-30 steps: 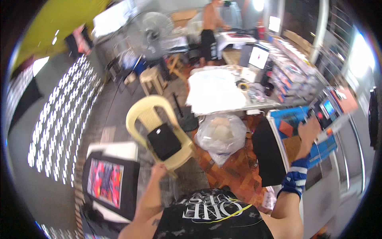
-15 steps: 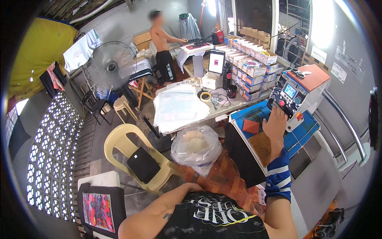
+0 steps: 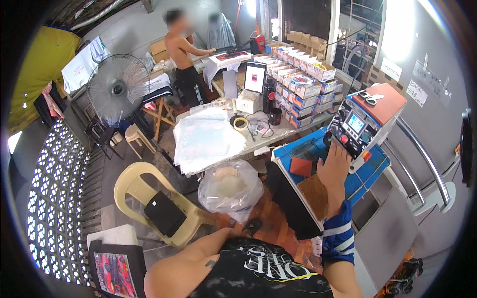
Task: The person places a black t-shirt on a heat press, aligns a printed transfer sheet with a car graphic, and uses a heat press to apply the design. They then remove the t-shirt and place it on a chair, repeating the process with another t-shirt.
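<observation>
My right hand (image 3: pixel 337 170) is at the front of a heat press (image 3: pixel 381 110), just below its control panel with a lit screen (image 3: pixel 356 124). Its fingers are bent over the press's dark handle (image 3: pixel 327 139), which they largely cover. A blue and white striped sleeve (image 3: pixel 339 234) covers that forearm. Under the wrist lie a brown pad (image 3: pixel 316 191) and an orange-brown square piece (image 3: pixel 300 166) on the blue press bed (image 3: pixel 287 150). Black cloth (image 3: pixel 287 196) hangs off the bed's left side. My left arm (image 3: pixel 191 260) bends in front of me; its hand is hidden behind my black shirt (image 3: pixel 258 270).
Scissors (image 3: pixel 370 98) rest on the press top. Stacked boxes (image 3: pixel 303 89), a tablet (image 3: pixel 255 77), tape (image 3: pixel 240 123) and clear sheets (image 3: pixel 208 141) cover the table. A plastic bag (image 3: pixel 230 191), beige chair (image 3: pixel 131 191) and fan (image 3: pixel 118 88) stand left. A person (image 3: pixel 184 59) works behind.
My view has shifted, so most things sit further left and lower. The press head and my right hand have come slightly nearer relative to the bed. A dark shape appears beside my left arm.
</observation>
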A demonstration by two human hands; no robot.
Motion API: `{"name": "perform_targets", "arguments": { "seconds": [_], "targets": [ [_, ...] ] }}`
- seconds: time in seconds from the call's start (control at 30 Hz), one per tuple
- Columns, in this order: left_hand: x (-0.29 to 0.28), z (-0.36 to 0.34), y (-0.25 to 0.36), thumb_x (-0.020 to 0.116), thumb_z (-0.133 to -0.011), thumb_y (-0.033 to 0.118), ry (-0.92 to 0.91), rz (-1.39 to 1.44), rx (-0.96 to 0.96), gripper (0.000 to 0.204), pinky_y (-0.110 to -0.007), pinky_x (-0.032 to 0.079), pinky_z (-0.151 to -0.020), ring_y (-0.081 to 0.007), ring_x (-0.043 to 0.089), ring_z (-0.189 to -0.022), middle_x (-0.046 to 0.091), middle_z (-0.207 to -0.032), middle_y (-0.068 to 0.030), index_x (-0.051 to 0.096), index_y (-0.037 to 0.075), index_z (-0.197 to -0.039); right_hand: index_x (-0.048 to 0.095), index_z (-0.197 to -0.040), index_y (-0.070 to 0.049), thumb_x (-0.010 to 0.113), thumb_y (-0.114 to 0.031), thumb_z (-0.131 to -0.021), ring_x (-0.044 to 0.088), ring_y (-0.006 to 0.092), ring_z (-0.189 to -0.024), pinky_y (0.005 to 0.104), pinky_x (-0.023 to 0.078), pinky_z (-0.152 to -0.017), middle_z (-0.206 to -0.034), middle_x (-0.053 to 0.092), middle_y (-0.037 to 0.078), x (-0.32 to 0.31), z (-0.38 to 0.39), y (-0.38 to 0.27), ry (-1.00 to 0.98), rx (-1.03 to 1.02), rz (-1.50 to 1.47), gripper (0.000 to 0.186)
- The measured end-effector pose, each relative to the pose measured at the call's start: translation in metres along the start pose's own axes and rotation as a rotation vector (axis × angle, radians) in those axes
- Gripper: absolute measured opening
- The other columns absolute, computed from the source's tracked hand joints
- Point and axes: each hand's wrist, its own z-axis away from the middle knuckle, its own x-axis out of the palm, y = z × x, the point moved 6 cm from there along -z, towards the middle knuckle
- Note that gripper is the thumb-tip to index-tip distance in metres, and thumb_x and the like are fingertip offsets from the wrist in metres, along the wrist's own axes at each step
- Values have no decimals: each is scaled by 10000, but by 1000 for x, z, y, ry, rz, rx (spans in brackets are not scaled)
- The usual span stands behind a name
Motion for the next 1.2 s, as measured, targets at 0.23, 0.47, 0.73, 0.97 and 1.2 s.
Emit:
{"name": "perform_targets", "arguments": {
  "seconds": [0.23,0.47,0.73,0.97,1.2],
  "targets": [
    [-54,-43,-27,595,-990,304,26,-45,27,306,-442,576,-820,-264,728,-924,756,-1010,-106,757,60,-1080,710,-1123,-33,771,-366,-825,717,387,-1010,505,519,-906,-1086,751,187,9,-33,1,-43,288,157,451],
    [-115,-73,-57,588,-993,307,75,-62,59,309,-444,574,-821,-260,726,-917,754,-996,-104,756,62,-1079,725,-1000,-69,750,-391,-866,731,402,-921,509,569,-782,-987,756,184,30,-64,-14,-207,415,125,350],
    [-159,-114,-80,581,-997,310,27,-145,119,312,-446,571,-822,-256,723,-908,752,-980,-102,756,65,-1078,655,-773,-86,756,-404,-864,703,358,-670,496,550,-596,-725,692,114,34,-60,-11,-8,382,427,346],
    [-176,-116,-104,575,-1001,314,33,-174,108,315,-448,569,-823,-252,720,-900,750,-966,-100,755,67,-1076,737,-834,-68,763,-411,-845,729,395,-779,511,576,-681,-810,736,170,39,-73,-8,-223,499,332,344],
    [-174,-131,-102,568,-1004,317,64,-221,141,318,-450,567,-824,-248,718,-893,747,-952,-98,755,69,-1075,739,-910,-57,745,-431,-859,727,430,-856,537,570,-761,-920,751,205,30,-67,-16,-240,530,272,377]
  ]
}}
